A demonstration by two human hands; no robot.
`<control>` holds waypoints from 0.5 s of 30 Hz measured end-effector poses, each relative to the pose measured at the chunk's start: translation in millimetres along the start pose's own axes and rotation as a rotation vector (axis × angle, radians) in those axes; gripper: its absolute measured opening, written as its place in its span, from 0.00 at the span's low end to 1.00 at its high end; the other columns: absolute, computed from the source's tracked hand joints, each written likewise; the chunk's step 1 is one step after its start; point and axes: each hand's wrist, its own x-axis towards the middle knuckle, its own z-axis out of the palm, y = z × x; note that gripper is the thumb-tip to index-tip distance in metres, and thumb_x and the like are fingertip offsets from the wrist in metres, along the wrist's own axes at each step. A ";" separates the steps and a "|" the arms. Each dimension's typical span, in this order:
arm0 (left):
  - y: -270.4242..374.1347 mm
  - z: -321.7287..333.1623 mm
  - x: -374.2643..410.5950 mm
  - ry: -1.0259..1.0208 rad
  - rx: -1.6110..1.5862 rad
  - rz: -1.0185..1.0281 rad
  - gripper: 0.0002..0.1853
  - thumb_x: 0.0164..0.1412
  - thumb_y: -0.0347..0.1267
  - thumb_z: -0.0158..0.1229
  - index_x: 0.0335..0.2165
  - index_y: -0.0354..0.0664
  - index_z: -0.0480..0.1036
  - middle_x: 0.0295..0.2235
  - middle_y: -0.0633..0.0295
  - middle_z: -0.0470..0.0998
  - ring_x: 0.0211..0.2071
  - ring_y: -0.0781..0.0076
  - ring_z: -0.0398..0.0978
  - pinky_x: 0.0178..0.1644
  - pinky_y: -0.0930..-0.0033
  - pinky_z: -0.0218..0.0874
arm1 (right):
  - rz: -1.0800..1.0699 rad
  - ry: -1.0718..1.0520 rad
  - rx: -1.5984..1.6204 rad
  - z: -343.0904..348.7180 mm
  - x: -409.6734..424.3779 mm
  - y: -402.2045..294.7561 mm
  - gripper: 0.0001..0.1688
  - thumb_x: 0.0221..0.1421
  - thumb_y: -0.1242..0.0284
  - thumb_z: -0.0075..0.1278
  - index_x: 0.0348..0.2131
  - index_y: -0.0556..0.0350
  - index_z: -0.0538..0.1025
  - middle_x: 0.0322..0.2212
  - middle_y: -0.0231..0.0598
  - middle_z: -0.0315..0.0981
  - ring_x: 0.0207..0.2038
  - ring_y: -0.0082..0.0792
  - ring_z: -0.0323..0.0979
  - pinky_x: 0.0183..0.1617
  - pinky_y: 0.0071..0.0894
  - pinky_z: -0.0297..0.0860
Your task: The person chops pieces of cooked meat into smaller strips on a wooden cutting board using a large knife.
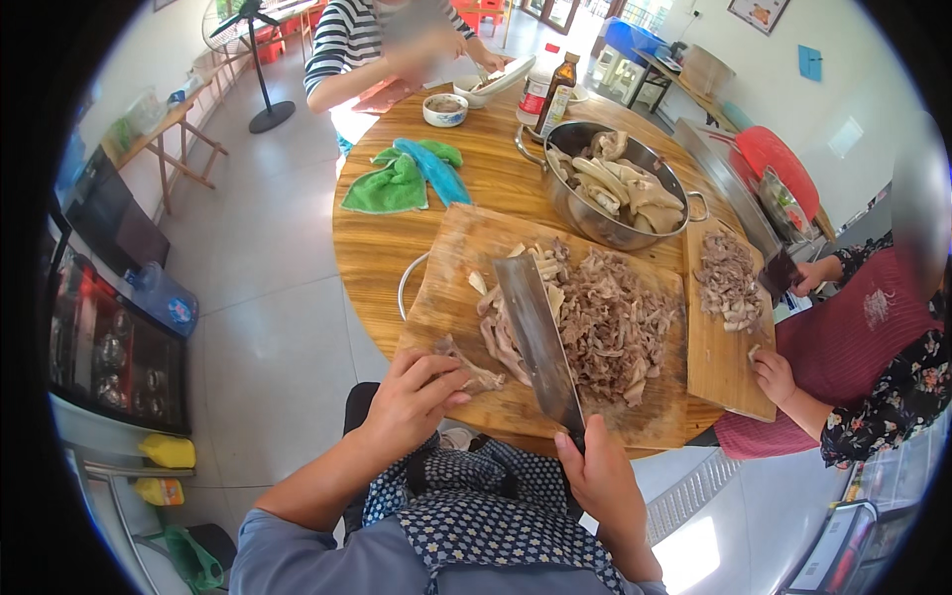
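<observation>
My right hand (606, 472) grips the handle of a broad metal cleaver (537, 338). Its blade slants up and left over a wooden cutting board (461, 260). At the board's near left corner, my left hand (420, 390) rests its fingers on a piece of cooked meat (476, 375). A heap of chopped cooked meat (613, 320) covers the right half of the board. Paler strips of meat (498, 327) lie left of the blade, partly hidden by it.
A two-handled steel pot (550, 182) holds large cooked pieces behind the board. Green (390, 186) and blue (435, 171) cloths lie on the round wooden table (357, 253). At right, a co-worker holds a cleaver (779, 274) by another board (706, 372). Across sits a person (349, 44) with bowls (445, 111).
</observation>
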 end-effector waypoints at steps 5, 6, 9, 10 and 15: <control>1.2 -2.4 1.2 -0.004 0.003 -0.020 0.15 0.52 0.30 0.73 0.41 0.43 0.83 0.44 0.62 0.79 0.43 0.55 0.74 0.48 0.57 0.70 | -0.019 0.008 0.003 0.4 1.5 1.0 0.18 0.69 0.64 0.54 0.38 0.60 0.66 0.24 0.61 0.72 0.30 0.69 0.72 0.32 0.62 0.66; 2.7 -1.4 -1.2 -0.014 -0.006 -0.030 0.15 0.52 0.30 0.73 0.41 0.43 0.83 0.44 0.61 0.79 0.44 0.55 0.74 0.48 0.57 0.70 | -0.027 0.011 0.003 0.5 -0.7 2.4 0.18 0.69 0.63 0.54 0.38 0.60 0.66 0.24 0.61 0.72 0.30 0.69 0.72 0.32 0.62 0.66; 1.3 -1.1 2.2 -0.012 0.004 -0.030 0.16 0.52 0.30 0.73 0.41 0.43 0.83 0.43 0.61 0.79 0.44 0.54 0.74 0.48 0.57 0.70 | -0.011 -0.002 -0.001 0.4 1.6 3.7 0.19 0.69 0.62 0.53 0.38 0.60 0.66 0.25 0.61 0.73 0.31 0.69 0.73 0.32 0.62 0.66; 3.1 -2.1 1.6 -0.015 0.004 -0.043 0.15 0.52 0.31 0.73 0.41 0.43 0.83 0.43 0.61 0.79 0.44 0.54 0.74 0.48 0.57 0.70 | -0.001 -0.005 -0.010 0.8 1.3 4.0 0.19 0.69 0.62 0.53 0.38 0.60 0.66 0.25 0.61 0.73 0.31 0.69 0.73 0.32 0.62 0.67; 2.3 -1.2 0.7 -0.007 0.004 -0.024 0.15 0.53 0.31 0.73 0.40 0.43 0.83 0.43 0.62 0.79 0.44 0.54 0.74 0.48 0.57 0.70 | 0.002 -0.014 -0.036 -0.7 0.5 2.5 0.19 0.69 0.62 0.53 0.39 0.60 0.67 0.25 0.61 0.74 0.31 0.68 0.74 0.32 0.61 0.68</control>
